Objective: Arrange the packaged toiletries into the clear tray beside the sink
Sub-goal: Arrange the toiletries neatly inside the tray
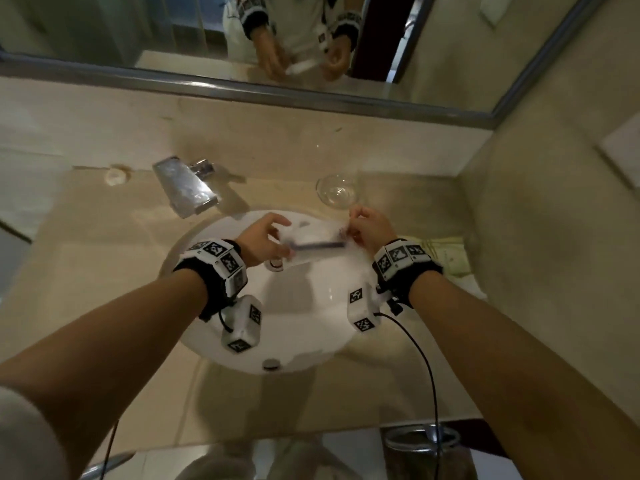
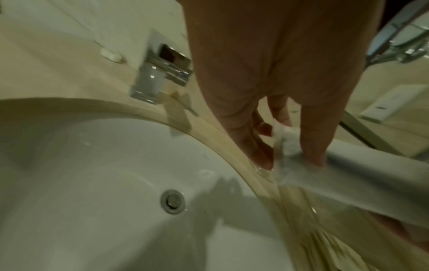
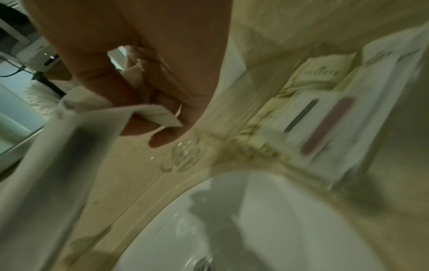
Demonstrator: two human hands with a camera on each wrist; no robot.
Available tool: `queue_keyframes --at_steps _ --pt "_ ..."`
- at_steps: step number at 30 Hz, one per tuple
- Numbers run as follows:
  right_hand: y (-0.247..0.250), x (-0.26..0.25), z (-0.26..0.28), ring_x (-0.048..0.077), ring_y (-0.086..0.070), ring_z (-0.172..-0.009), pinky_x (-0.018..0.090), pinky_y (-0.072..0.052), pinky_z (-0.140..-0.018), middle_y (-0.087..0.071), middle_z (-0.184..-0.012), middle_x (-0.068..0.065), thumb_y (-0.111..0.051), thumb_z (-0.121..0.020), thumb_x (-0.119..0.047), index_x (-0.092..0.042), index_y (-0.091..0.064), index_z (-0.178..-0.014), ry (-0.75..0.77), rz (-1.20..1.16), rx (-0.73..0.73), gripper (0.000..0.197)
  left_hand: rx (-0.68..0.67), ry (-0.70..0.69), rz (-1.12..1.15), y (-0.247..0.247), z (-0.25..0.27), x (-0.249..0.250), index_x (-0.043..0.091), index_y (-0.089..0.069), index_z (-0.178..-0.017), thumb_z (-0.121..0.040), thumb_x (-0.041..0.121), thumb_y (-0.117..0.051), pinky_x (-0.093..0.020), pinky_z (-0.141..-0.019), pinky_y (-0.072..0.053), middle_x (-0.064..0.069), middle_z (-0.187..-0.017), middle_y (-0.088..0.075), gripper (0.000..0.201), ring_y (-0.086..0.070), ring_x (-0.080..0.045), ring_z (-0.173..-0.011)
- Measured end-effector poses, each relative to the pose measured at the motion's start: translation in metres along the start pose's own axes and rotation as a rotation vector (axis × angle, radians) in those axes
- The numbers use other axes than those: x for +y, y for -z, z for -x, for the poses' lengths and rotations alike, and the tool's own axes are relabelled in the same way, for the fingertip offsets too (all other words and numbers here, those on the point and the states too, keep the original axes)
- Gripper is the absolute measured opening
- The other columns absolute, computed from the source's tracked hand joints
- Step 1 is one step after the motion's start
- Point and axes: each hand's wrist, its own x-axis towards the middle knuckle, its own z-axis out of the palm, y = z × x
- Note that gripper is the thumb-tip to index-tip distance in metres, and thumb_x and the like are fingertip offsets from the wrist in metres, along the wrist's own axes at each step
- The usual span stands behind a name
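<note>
A long white packet (image 1: 317, 249) with a dark slim item inside hangs level over the sink basin (image 1: 304, 323), held at both ends. My left hand (image 1: 285, 239) pinches its left end between thumb and fingers, as the left wrist view shows (image 2: 287, 161). At the other end my right hand (image 1: 349, 230) pinches a corner of the packet (image 3: 153, 115). The clear tray (image 1: 465, 242) lies on the counter right of the basin, behind my right wrist. It holds several flat packets (image 3: 325, 119), one with a pink strip.
A chrome faucet (image 1: 187, 188) stands behind the basin at the left, with a small white round piece (image 1: 116, 174) beyond it. A clear glass (image 1: 336, 192) sits on the counter just behind my right hand. A mirror runs along the back wall.
</note>
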Motion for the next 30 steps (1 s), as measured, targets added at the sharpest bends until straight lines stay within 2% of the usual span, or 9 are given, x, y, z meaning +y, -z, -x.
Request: queue_keyframes --at_steps 4,8,11,15,18,21,24,26,30 --pt "0.049 0.01 0.0 0.013 -0.042 -0.051 0.02 -0.035 -0.049 -0.045 -0.058 0.003 -0.042 -0.077 0.013 -0.015 -0.047 -0.062 -0.033 0.011 0.079 0.032 -0.084 -0.072 0.03 -0.031 -0.011 0.031 0.012 -0.051 -0.097 -0.075 -0.009 -0.067 -0.012 -0.055 -0.049 0.0 -0.084 -0.05 0.034 -0.052 -0.014 -0.071" --pt "0.09 0.023 -0.002 0.015 -0.052 -0.066 0.022 -0.045 -0.057 -0.054 -0.073 0.002 -0.048 -0.086 0.006 -0.009 -0.057 -0.095 -0.021 -0.045 0.147 0.019 -0.197 -0.084 -0.03 -0.061 -0.026 0.053 0.022 -0.045 -0.078 -0.076 -0.01 -0.065 -0.024 -0.057 -0.042 -0.003 -0.073 -0.053 0.038 -0.049 -0.016 -0.066" --pt "0.115 0.029 -0.002 0.009 -0.053 -0.067 0.01 -0.046 -0.05 -0.057 -0.081 0.001 -0.053 -0.086 0.005 -0.009 -0.057 -0.109 -0.005 -0.05 0.2 0.027 -0.267 -0.079 -0.079 -0.083 -0.034 0.068 0.023 -0.045 -0.082 -0.076 -0.007 -0.067 -0.022 -0.06 -0.042 -0.002 -0.069 -0.053 0.038 -0.048 -0.014 -0.06" --pt "0.134 0.032 -0.005 0.009 -0.055 -0.073 0.009 -0.048 -0.057 -0.059 -0.08 -0.001 -0.053 -0.084 0.01 0.0 -0.058 -0.118 0.001 -0.076 0.202 0.036 -0.364 -0.076 -0.152 -0.105 -0.037 0.085 0.014 -0.057 -0.106 -0.079 0.011 -0.071 -0.007 -0.049 -0.041 0.005 -0.074 -0.052 0.03 -0.048 -0.009 -0.066" --pt "0.143 0.029 -0.007 0.017 -0.056 -0.086 0.016 -0.048 -0.068 -0.061 -0.082 0.0 -0.054 -0.083 0.01 0.001 -0.06 -0.117 0.032 -0.065 0.182 0.035 -0.506 -0.084 -0.209 -0.118 -0.034 0.093 0.009 -0.062 -0.112 -0.065 0.025 -0.079 -0.013 -0.057 -0.042 0.01 -0.071 -0.058 0.052 -0.052 -0.005 -0.067" --pt "0.144 0.028 -0.009 0.016 -0.058 -0.083 0.02 -0.048 -0.07 -0.061 -0.08 -0.002 -0.055 -0.082 0.011 0.0 -0.062 -0.112 0.081 -0.053 0.128 0.032 -0.54 -0.101 -0.232 -0.129 -0.034 0.101 0.003 -0.063 -0.109 -0.075 0.009 -0.075 -0.006 -0.049 -0.039 0.016 -0.06 -0.063 0.037 -0.056 0.005 -0.051" --pt "0.142 0.026 -0.008 0.013 -0.057 -0.082 0.02 -0.048 -0.074 -0.06 -0.083 -0.004 -0.057 -0.084 0.007 -0.007 -0.062 -0.104 0.132 -0.059 0.076 0.025 -0.474 -0.095 -0.257 -0.135 -0.036 0.107 0.009 -0.066 -0.103 -0.069 0.025 -0.077 -0.016 -0.053 -0.037 -0.004 -0.082 -0.06 0.039 -0.052 -0.013 -0.065" --pt "0.141 0.026 -0.009 0.018 -0.057 -0.092 0.025 -0.05 -0.078 -0.062 -0.093 0.0 -0.059 -0.088 -0.005 -0.01 -0.06 -0.107 0.123 -0.063 0.071 0.02 -0.459 -0.09 -0.269 -0.136 -0.037 0.109 0.009 -0.065 -0.103 -0.073 0.02 -0.075 -0.021 -0.057 -0.038 -0.007 -0.087 -0.06 0.033 -0.051 -0.02 -0.073" --pt "0.145 0.028 -0.009 0.025 -0.058 -0.11 0.044 -0.048 -0.096 -0.056 -0.126 0.007 -0.058 -0.09 -0.033 -0.014 -0.047 -0.128 -0.041 -0.091 0.07 0.044 -0.39 -0.103 -0.127 -0.135 -0.044 0.11 0.01 -0.061 -0.099 -0.08 0.004 -0.067 -0.019 -0.056 -0.045 -0.005 -0.085 -0.061 0.021 -0.055 -0.018 -0.07"
